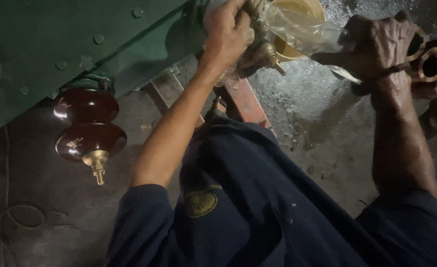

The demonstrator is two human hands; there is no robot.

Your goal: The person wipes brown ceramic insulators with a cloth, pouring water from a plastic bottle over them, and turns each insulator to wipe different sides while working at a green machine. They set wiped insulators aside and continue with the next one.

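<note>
L hand [227,30] clenched on wrapped brass-tipped bushing [264,52] at green tank [55,44] edge; stud axis points lower-right. R hand [376,47] pinches clear plastic sheet [302,29], stretched R of bushing. L hand nearer.

Left hand [227,30] on brass-tipped fitting [265,53]; right hand [376,47] holds clear bag [302,29].

The insulator [90,131] is hanging under the tank [55,44], left of both hands. The bucket [297,20] is sitting between the left hand [227,32] and right hand [379,47].
</note>
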